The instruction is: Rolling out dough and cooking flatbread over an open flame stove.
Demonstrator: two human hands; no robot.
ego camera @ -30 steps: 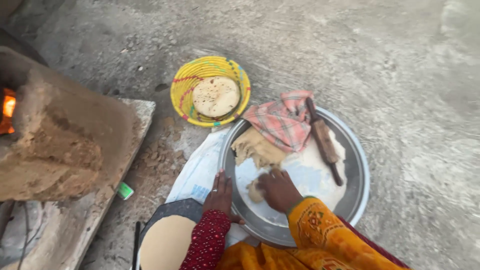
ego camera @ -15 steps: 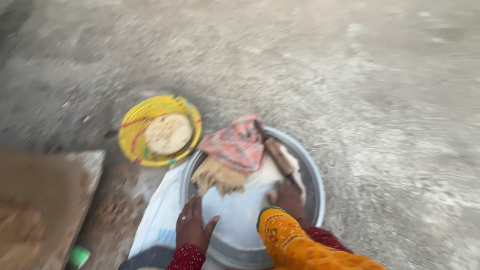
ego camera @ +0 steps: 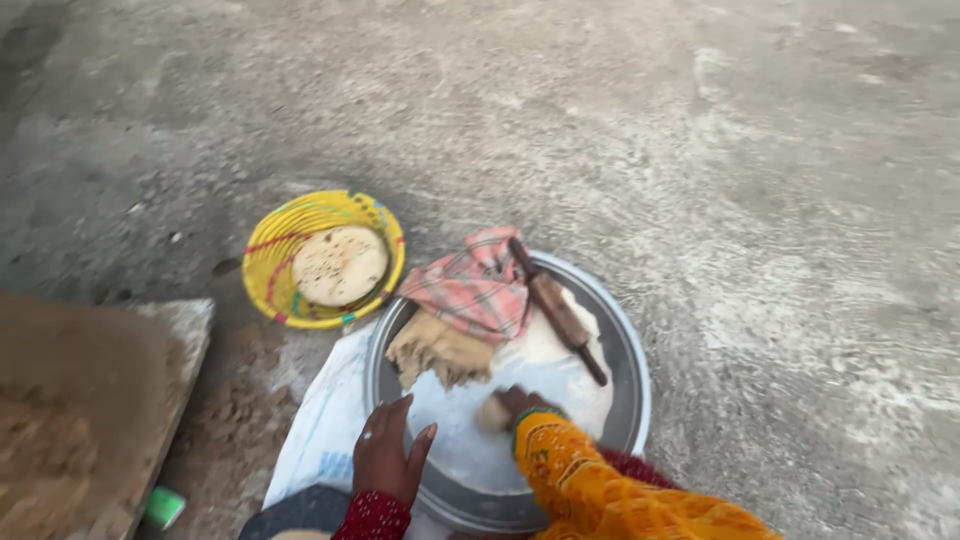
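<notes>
A wide metal tray (ego camera: 628, 355) lies on the ground, dusted with white flour. My left hand (ego camera: 390, 452) rests on its near left rim, fingers spread. My right hand (ego camera: 512, 405), in a yellow embroidered sleeve, presses on a small dough ball (ego camera: 492, 412) in the flour. A lump of brown dough (ego camera: 436, 350) sits at the tray's left, partly under a pink checked cloth (ego camera: 474, 284). A wooden rolling pin (ego camera: 556, 308) lies slanted across the tray's far right.
A yellow woven basket (ego camera: 272, 250) holding a cooked flatbread (ego camera: 340, 265) stands to the tray's left. A white sack (ego camera: 325, 420) lies under the tray. A clay stove and slab (ego camera: 80, 400) fill the left edge, with a small green object (ego camera: 163, 507) beside it.
My right hand came back from the rolling pin's end to the dough ball at the tray's near middle. The camera view swung right, away from the stove and fire.
</notes>
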